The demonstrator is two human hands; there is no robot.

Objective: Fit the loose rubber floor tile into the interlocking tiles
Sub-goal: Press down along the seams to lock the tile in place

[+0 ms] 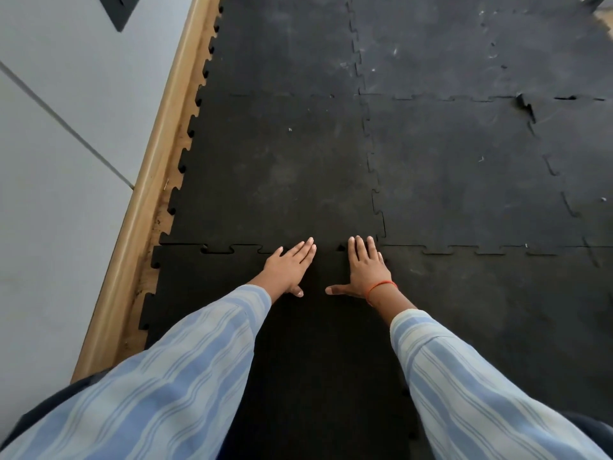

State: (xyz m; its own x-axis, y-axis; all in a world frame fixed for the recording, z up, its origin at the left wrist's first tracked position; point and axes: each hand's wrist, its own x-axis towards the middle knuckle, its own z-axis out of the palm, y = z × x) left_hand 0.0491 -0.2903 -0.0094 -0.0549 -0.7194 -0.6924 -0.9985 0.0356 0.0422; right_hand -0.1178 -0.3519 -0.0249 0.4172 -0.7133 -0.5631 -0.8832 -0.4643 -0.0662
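The loose black rubber tile (205,280) lies flat below me, its far toothed edge meeting the tile beyond (275,174). Along that seam (232,250) thin gaps show around the teeth on the left part. My left hand (290,267) rests palm down on the loose tile, fingers spread, fingertips at the seam. My right hand (365,267), with a red thread at the wrist, also lies flat with fingers apart, near the tile's far right corner. Neither hand holds anything. A small open notch (341,248) shows between the hands.
More dusty interlocking tiles (481,167) cover the floor ahead and to the right; one has a lifted torn flap (525,104). A wooden skirting strip (156,180) and a grey wall (59,161) run along the left, with bare floor showing beside the tiles' toothed edge.
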